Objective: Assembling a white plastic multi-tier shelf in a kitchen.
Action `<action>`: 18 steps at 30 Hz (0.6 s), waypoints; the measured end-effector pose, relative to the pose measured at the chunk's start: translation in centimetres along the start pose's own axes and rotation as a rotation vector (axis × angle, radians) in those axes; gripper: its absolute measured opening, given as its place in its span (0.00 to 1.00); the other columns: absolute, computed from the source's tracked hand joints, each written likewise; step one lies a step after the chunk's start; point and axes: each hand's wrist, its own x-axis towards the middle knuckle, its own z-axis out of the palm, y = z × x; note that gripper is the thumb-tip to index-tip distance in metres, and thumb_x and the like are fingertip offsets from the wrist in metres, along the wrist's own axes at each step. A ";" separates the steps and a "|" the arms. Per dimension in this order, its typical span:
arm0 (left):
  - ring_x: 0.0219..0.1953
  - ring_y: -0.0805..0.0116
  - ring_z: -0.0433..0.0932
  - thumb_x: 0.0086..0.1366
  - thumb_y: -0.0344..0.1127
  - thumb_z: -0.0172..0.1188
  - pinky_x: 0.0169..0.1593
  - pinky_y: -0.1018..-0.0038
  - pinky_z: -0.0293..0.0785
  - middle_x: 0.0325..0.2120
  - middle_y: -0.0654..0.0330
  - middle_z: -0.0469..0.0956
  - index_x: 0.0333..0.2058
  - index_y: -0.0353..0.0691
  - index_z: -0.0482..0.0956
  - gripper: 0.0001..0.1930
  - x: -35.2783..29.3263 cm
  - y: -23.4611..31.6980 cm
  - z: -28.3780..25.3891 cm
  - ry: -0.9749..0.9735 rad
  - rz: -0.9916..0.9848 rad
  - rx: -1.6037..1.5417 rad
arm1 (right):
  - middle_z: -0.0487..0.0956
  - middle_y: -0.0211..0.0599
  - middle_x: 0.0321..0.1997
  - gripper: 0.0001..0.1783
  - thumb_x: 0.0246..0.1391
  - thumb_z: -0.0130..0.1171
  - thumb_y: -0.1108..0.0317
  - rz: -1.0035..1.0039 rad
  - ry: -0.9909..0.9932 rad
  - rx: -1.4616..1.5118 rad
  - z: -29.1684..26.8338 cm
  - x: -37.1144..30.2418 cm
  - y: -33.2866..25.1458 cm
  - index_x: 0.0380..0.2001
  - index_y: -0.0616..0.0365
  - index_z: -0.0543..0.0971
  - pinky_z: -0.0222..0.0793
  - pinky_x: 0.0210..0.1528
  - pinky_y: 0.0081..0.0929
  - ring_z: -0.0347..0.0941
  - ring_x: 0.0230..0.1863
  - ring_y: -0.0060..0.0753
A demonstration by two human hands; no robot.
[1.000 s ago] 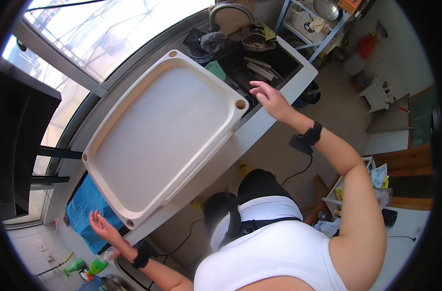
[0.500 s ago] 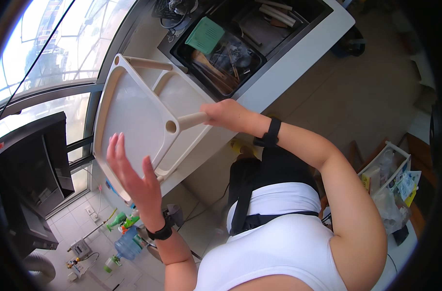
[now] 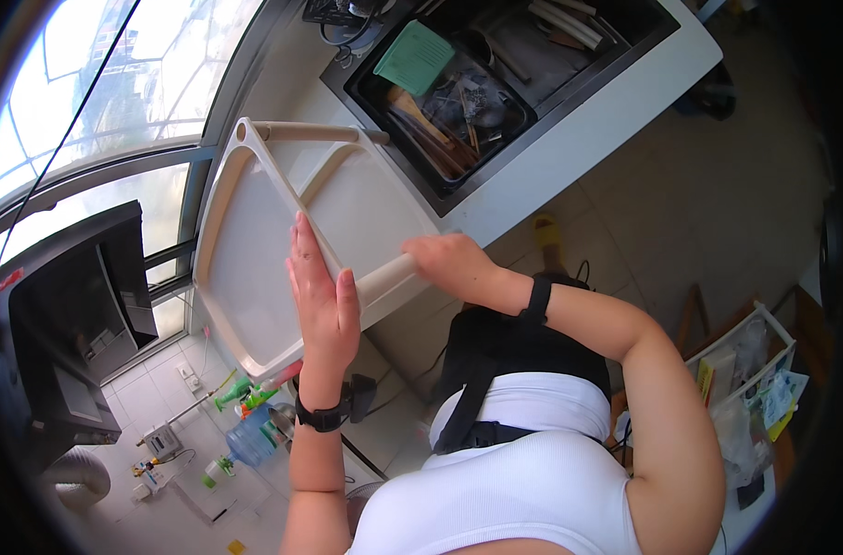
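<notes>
A cream plastic two-tier shelf rack [image 3: 250,254] lies tilted across the counter, beside the window, with its tray panels facing up. Its round tubular leg [image 3: 384,280] joins the near corner. My right hand [image 3: 458,268] is wrapped around the far end of that leg. Over the leg's other end, at the near corner of the tray, my left hand [image 3: 324,305] is held flat with its fingers stretched. The palm appears to rest against the corner, which it hides from view.
A dark sink [image 3: 440,190] holds a green plastic basket [image 3: 414,57] and wooden utensils. The white counter edge [image 3: 588,129] runs diagonally to the upper right. A black range hood [image 3: 65,324] hangs at left. Bottles and a blue water jug [image 3: 253,435] stand below.
My left hand has moved right, from above the tray onto its near corner. The rack has shifted slightly right and down in view. My right hand keeps its grip on the leg.
</notes>
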 end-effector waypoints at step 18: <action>0.67 0.41 0.58 0.56 0.50 0.61 0.66 0.44 0.51 0.63 0.40 0.61 0.68 0.33 0.51 0.47 -1.0 -0.6 1.4 0.217 0.155 0.177 | 0.80 0.44 0.52 0.25 0.52 0.49 0.81 0.223 0.370 -0.625 -29.7 -7.7 -6.1 0.55 0.59 0.75 0.68 0.57 0.25 0.77 0.54 0.34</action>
